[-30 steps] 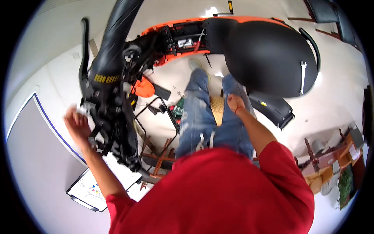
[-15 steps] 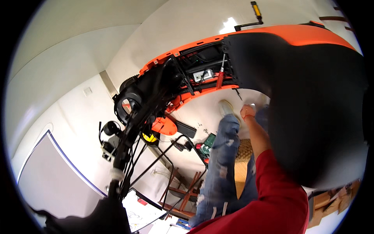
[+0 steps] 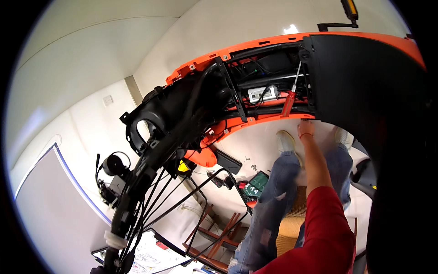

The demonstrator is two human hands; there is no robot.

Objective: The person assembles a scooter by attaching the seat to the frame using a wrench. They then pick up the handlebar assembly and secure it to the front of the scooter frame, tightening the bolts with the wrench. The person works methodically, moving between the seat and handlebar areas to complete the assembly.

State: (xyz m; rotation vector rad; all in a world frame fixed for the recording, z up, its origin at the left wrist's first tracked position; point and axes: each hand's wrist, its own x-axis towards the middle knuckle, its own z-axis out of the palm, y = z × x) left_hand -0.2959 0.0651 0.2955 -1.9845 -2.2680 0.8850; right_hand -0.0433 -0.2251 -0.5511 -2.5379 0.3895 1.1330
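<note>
My right hand (image 3: 305,128), with a red band at its wrist, reaches up to the lower edge of an orange side panel (image 3: 260,120) on a scooter-like vehicle. The fingers look curled in at that edge; whatever they hold is too small to make out. My left hand is out of sight. Just above the panel edge, a red-handled screwdriver (image 3: 288,103) rests slantwise across the open frame bay. Beside it in the bay lie a silver box (image 3: 262,94) and dark cables. A black seat (image 3: 351,82) adjoins the bay on the right.
Black handlebar tubing (image 3: 137,182) with hanging cables runs down the left. On the floor are a green tool case (image 3: 256,185), a black flat piece (image 3: 228,162) and several small dark parts (image 3: 253,168). A wooden rack (image 3: 219,233) stands below. A yellow-gripped black crank (image 3: 350,11) is beyond the seat.
My right hand has moved up from near my shoes to the orange panel's edge. The view has shifted, bringing the bay closer. The screwdriver still lies in the bay.
</note>
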